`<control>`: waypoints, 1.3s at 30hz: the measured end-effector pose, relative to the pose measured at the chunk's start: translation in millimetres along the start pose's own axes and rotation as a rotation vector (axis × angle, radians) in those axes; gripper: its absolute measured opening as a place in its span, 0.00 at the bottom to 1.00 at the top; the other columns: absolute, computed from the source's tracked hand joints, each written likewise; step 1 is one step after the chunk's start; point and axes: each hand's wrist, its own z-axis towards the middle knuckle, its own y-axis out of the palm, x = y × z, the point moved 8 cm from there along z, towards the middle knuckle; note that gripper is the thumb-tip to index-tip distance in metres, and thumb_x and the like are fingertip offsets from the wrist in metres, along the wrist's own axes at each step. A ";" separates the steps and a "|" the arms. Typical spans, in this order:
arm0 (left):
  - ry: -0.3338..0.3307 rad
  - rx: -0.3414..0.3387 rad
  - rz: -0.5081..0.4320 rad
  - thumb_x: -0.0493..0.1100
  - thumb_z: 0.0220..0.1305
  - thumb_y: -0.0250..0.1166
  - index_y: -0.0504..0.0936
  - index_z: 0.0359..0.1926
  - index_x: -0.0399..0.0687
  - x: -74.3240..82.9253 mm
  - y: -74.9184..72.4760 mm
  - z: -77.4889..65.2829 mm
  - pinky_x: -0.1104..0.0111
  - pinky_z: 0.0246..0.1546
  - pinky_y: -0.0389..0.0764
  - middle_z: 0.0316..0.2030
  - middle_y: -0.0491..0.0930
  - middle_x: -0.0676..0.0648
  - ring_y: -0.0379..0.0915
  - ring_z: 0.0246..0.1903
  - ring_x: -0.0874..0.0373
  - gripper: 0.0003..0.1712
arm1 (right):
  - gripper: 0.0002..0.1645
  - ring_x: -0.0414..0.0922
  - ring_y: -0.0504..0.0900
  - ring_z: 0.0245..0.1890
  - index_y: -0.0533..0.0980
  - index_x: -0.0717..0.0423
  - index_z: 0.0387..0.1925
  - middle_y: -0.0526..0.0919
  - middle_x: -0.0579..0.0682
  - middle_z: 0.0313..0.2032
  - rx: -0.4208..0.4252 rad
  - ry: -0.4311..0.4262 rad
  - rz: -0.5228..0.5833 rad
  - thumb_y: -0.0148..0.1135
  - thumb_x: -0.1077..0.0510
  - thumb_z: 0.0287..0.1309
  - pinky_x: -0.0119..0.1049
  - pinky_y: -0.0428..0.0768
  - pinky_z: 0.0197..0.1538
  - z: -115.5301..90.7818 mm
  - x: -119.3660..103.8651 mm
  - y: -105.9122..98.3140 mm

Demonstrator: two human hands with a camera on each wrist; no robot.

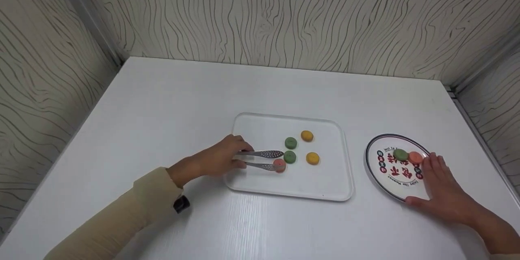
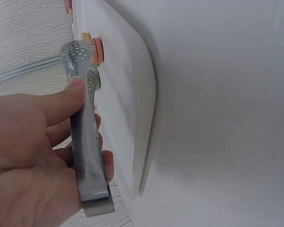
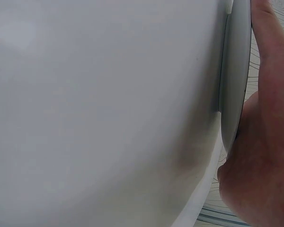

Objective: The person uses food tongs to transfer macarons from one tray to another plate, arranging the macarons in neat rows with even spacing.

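My left hand [image 1: 226,155] grips metal tongs [image 1: 266,154] with perforated tips, thumb on one arm and fingers on the other. The tongs' arms stand apart over a white tray [image 1: 256,118]. Their nearer tip overlaps a pink round piece, like a small cookie [image 1: 279,161]; the farther tip points at a green piece [image 1: 289,157]. Another green piece [image 1: 290,143] and two yellow pieces [image 1: 313,158] lie beside them. With fingers extended, my right hand [image 1: 447,193] rests at the rim of a round plate [image 1: 380,185], which bears a green piece [image 1: 400,154] and a pink piece [image 1: 415,157].
The tray and the plate stand side by side on a white table [image 1: 178,97], the plate to the right. Wood-patterned panels [image 1: 264,16] wall the table at the back and both sides. A small black object [image 1: 181,204] shows at the left cuff.
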 end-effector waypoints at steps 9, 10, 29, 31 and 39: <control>-0.005 0.003 0.025 0.36 0.67 0.69 0.80 0.58 0.35 1.2 2.2 0.2 0.57 0.54 0.73 0.50 0.78 0.41 0.68 0.50 0.50 0.20 | 0.72 0.65 0.19 0.75 0.34 0.82 0.73 0.31 0.81 0.74 0.001 0.004 0.003 0.69 0.39 0.58 0.27 0.16 0.66 -0.6 -0.6 -0.2; -0.006 0.003 0.025 0.36 0.67 0.69 0.80 0.58 0.35 1.1 2.5 0.3 0.57 0.54 0.73 0.50 0.78 0.41 0.68 0.50 0.50 0.20 | 0.72 0.66 0.19 0.75 0.34 0.82 0.73 0.31 0.81 0.74 -0.001 0.006 0.003 0.69 0.39 0.58 0.27 0.16 0.66 -0.5 -0.5 -0.1; 0.036 0.008 0.040 0.35 0.66 0.69 0.80 0.57 0.34 0.6 4.4 0.3 0.56 0.53 0.73 0.49 0.78 0.40 0.68 0.49 0.48 0.19 | 0.73 0.67 0.20 0.75 0.35 0.83 0.72 0.32 0.82 0.73 0.005 -0.001 -0.003 0.69 0.38 0.58 0.28 0.16 0.67 0.1 1.9 1.0; 0.036 0.010 0.040 0.35 0.67 0.68 0.80 0.57 0.35 0.2 4.7 0.6 0.56 0.53 0.73 0.50 0.78 0.40 0.68 0.49 0.48 0.19 | 0.73 0.67 0.20 0.75 0.35 0.83 0.72 0.33 0.82 0.73 0.007 -0.001 -0.004 0.69 0.38 0.58 0.28 0.16 0.67 0.3 1.7 0.6; 0.042 0.001 0.056 0.35 0.67 0.68 0.80 0.57 0.34 -0.4 7.4 1.0 0.56 0.54 0.73 0.51 0.78 0.39 0.68 0.49 0.49 0.19 | 0.73 0.65 0.19 0.75 0.35 0.83 0.73 0.32 0.81 0.73 0.006 0.001 0.003 0.69 0.38 0.58 0.29 0.15 0.67 -0.3 1.6 1.1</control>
